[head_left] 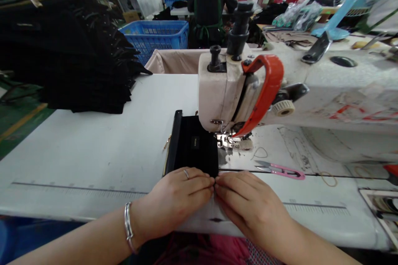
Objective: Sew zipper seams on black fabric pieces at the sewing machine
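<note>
A black fabric pouch [203, 149] with a small label and a gold zipper along its left side lies flat on the sewing machine table. Its right edge is at the presser foot [224, 140] of the white sewing machine [217, 91]. My left hand [178, 194], with a ring and bangle, lies over the near end of the pouch, fingers pressed together at its near right corner. Fingertips of my right hand [248, 198] pinch the same corner, touching the left fingertips. Both hands hide that corner.
Pink thread snips [286, 171] lie right of the hands, near loose threads. A tall stack of black pieces [77, 58] stands at the table's left. Beyond are a blue basket [155, 35], a fabric-lined bin [177, 61] and a seated person [213, 0].
</note>
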Motion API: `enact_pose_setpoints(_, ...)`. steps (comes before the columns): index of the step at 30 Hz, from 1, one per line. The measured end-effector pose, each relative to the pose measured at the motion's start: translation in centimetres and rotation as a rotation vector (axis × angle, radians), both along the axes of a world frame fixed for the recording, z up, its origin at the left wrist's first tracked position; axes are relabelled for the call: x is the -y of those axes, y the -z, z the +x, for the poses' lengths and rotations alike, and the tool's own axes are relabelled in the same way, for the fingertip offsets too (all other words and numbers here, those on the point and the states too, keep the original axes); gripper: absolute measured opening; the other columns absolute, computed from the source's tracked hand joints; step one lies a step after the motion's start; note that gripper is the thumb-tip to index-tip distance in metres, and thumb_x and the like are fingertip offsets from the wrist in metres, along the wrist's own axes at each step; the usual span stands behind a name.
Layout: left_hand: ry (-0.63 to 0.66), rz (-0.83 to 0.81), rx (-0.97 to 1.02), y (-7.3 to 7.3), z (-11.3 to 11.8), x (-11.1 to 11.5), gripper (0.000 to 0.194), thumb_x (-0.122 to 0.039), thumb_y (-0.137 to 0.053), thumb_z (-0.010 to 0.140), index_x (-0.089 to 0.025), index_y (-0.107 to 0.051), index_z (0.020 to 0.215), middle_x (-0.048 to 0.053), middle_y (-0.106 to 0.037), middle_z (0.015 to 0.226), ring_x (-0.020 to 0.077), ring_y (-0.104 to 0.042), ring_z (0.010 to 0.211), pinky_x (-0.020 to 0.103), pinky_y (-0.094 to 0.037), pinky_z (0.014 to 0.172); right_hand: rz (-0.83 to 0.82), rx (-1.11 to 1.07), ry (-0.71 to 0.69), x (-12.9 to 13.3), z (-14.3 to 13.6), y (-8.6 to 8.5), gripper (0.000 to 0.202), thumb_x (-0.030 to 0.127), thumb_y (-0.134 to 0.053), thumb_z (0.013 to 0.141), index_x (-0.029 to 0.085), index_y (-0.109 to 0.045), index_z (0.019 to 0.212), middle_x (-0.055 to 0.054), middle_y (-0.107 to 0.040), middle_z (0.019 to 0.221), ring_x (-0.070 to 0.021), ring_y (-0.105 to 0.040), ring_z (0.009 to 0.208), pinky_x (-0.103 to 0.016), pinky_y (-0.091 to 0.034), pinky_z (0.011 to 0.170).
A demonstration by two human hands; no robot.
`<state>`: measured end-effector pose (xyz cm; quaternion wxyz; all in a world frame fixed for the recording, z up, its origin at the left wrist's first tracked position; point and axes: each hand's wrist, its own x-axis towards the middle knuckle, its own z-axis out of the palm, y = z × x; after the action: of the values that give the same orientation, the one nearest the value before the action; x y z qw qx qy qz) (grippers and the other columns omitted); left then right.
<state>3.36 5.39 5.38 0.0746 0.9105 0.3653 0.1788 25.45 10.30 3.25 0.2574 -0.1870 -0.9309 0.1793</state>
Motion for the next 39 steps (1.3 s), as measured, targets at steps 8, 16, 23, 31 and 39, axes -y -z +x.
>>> enact_pose_setpoints(8,0.007,0.005,-0.069,0.4,-0.8,-1.9,0.024,-0.010,-0.046,0.094,-0.012,-0.061,0.112,0.006,-0.067,0.111,0.0168,-0.060,0.106,0.034,-0.052,0.099,0.030,0.063,0.018,-1.6,-0.6,-0.5,0.019,0.020,-0.053,0.094,0.016,-0.065,0.108,-0.008,-0.066,0.102,-0.0198,-0.061,0.098,-0.037,-0.053,0.085)
enact_pose_setpoints(16,0.021,0.077,-0.050,1.0,-1.3,-3.9,0.023,-0.010,-0.047,0.094,-0.010,-0.061,0.112,0.006,-0.067,0.111,0.0178,-0.059,0.106,0.035,-0.051,0.097,0.063,0.074,0.023,-3.3,-1.1,-0.6,0.018,0.020,-0.053,0.093,0.015,-0.065,0.107,-0.009,-0.067,0.102,-0.0215,-0.062,0.099,-0.039,-0.054,0.087)
enact_pose_setpoints(23,0.005,0.113,-0.107,1.2,-1.6,-5.5,0.024,-0.010,-0.045,0.095,-0.010,-0.062,0.112,0.005,-0.068,0.110,0.0182,-0.060,0.105,0.035,-0.051,0.098,0.095,0.133,0.042,-4.7,-1.3,-0.3,0.025,0.024,-0.055,0.092,0.015,-0.063,0.114,-0.008,-0.066,0.111,-0.0234,-0.061,0.099,-0.041,-0.055,0.082)
enact_pose_setpoints(31,-0.029,0.112,-0.095,1.5,-2.1,-7.4,0.021,-0.012,-0.049,0.095,-0.011,-0.063,0.110,0.005,-0.068,0.112,0.0202,-0.061,0.108,0.037,-0.053,0.096,0.155,0.181,0.154,-5.3,-1.5,0.0,0.031,0.024,-0.054,0.091,0.014,-0.062,0.119,-0.010,-0.064,0.106,-0.0229,-0.060,0.090,-0.040,-0.053,0.078)
enact_pose_setpoints(39,-0.125,0.233,-0.014,1.4,-1.9,-8.9,0.018,-0.014,-0.051,0.094,-0.016,-0.069,0.095,0.003,-0.072,0.099,0.0166,-0.065,0.093,0.029,-0.054,0.089,0.148,0.235,0.200,-5.4,-2.1,0.1,0.030,0.025,-0.048,0.093,0.015,-0.063,0.117,-0.008,-0.064,0.101,-0.0246,-0.059,0.088,-0.040,-0.051,0.074)
